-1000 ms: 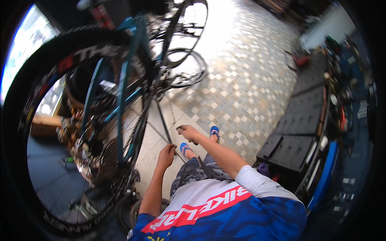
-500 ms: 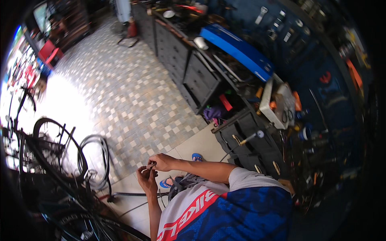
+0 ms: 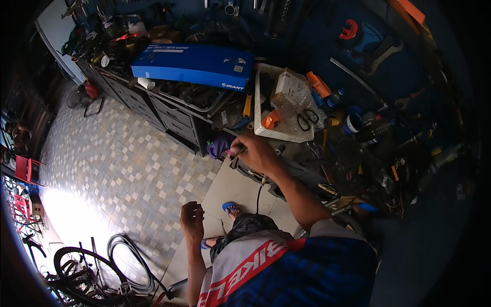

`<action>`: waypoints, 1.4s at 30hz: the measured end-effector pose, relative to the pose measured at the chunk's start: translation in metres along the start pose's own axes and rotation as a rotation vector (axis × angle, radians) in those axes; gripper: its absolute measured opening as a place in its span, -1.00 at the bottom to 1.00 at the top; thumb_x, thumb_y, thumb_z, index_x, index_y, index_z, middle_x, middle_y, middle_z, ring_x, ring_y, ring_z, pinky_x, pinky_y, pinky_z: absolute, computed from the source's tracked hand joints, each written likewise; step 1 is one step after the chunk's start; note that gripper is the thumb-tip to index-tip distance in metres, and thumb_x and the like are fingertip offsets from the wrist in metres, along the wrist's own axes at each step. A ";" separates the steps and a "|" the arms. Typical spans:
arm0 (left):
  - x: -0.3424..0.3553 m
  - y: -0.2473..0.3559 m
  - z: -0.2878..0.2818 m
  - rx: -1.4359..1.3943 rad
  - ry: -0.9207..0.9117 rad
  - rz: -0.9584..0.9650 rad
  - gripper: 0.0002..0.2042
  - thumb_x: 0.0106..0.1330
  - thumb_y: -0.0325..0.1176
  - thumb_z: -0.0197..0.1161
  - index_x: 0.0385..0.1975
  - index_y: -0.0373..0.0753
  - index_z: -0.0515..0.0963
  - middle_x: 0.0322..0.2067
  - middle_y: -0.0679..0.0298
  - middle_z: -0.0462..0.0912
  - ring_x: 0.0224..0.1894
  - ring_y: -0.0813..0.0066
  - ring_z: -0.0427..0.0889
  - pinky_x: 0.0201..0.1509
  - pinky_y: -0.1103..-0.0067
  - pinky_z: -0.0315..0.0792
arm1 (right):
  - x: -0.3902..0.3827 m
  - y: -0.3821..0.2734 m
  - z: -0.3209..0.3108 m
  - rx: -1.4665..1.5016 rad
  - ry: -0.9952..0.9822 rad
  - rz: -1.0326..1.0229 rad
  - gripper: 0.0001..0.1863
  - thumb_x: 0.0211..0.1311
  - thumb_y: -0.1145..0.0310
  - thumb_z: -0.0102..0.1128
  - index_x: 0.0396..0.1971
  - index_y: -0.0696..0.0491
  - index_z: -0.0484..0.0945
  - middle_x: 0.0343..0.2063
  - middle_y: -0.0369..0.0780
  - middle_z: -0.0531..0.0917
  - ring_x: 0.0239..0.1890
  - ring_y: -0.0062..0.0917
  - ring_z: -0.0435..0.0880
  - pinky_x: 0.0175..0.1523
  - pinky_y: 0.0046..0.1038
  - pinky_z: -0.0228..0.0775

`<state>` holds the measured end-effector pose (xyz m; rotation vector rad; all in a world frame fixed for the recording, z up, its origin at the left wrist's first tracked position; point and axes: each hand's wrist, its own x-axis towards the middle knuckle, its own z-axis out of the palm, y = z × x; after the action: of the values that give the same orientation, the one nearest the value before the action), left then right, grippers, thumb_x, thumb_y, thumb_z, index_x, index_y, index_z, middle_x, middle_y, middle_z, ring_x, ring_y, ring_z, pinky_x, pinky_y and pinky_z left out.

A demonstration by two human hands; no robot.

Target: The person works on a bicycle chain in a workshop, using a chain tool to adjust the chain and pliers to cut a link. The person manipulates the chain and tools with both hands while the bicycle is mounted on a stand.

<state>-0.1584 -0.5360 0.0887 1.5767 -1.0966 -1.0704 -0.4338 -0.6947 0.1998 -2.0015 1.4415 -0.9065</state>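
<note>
My right hand (image 3: pixel 257 155) is stretched toward the cluttered workbench, its fingers closed on a small dark piece (image 3: pixel 236 153) that looks like metal. Its exact kind is too small to make out. Below that hand lies the front of the grey cabinet, and just past it sits a purple bundle (image 3: pixel 220 145). My left hand (image 3: pixel 192 220) is lower and to the left, over the tiled floor, with its fingers curled in. Whether anything is inside those fingers is hidden.
A white plastic basket (image 3: pixel 284 134) holds scissors (image 3: pixel 308 119), a carton and orange items. Beside it lies a long blue box (image 3: pixel 192 65). Tools hang on the dark wall, including a wrench (image 3: pixel 379 57). At lower left are a bicycle wheel (image 3: pixel 60 266) and a coiled hose (image 3: pixel 113 256).
My hands were together at a small object and are now apart. The right has moved toward the workbench with a small dark piece. The view has turned right, toward the bench.
</note>
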 end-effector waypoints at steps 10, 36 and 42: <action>0.002 -0.049 0.035 0.025 -0.107 -0.114 -0.80 0.42 -0.39 0.33 -0.08 -0.35 0.60 -0.20 0.15 0.74 -0.24 0.39 0.75 -0.17 0.48 0.61 | 0.036 0.125 -0.112 -0.032 0.046 0.331 -0.79 0.27 0.38 0.41 -0.16 0.13 0.68 -0.12 -0.18 0.78 -0.11 -0.40 0.79 0.00 -0.35 0.59; -0.191 -0.073 -0.072 -0.014 0.815 -0.483 -0.59 0.51 -0.02 0.23 -0.23 -0.30 0.75 -0.29 0.04 0.73 -0.22 0.26 0.71 -0.11 0.40 0.52 | 0.042 -0.160 0.207 0.146 -0.974 -0.495 -0.70 0.35 0.39 0.29 0.05 0.09 0.66 -0.20 -0.13 0.73 -0.22 -0.41 0.75 -0.15 -0.40 0.57; -0.321 -0.113 -0.030 -0.252 1.414 -0.736 -0.67 0.47 -0.14 0.29 -0.03 -0.30 0.70 -0.23 0.13 0.77 -0.24 0.38 0.74 -0.18 0.47 0.60 | -0.059 -0.290 0.310 0.137 -1.374 -1.078 -0.70 0.33 0.30 0.33 0.01 0.06 0.67 -0.17 -0.16 0.74 -0.16 -0.31 0.75 -0.05 -0.30 0.57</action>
<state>-0.1835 -0.1993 0.0345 1.9420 0.5729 -0.2289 -0.0332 -0.5426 0.1974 -2.3313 -0.4656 0.2002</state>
